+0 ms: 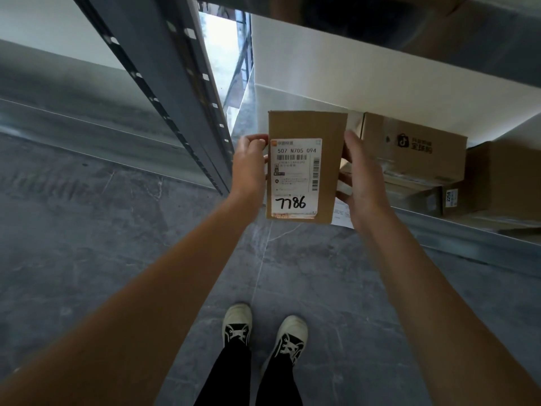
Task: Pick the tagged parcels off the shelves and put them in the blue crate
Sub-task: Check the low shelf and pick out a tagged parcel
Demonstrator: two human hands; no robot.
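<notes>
The small brown cardboard parcel (306, 165) with a white label marked 7786 is held clear of the grey metal shelf (439, 224), over the floor. Keep it level and gripped while carrying. Left hand (250, 165) pinches its left edge; right hand (361, 177) cups the right side, both arms outstretched.

A parcel (306, 165) sits at the centre of the frame, between the left hand (248, 165) on its left edge and the right hand (363, 177) on its right. Boxes (415, 150) lie on a shelf (468, 232) at right. A shelf post (164, 83) runs across the upper left. Two shoes (263, 332) stand on the floor (87, 230) below.
</notes>
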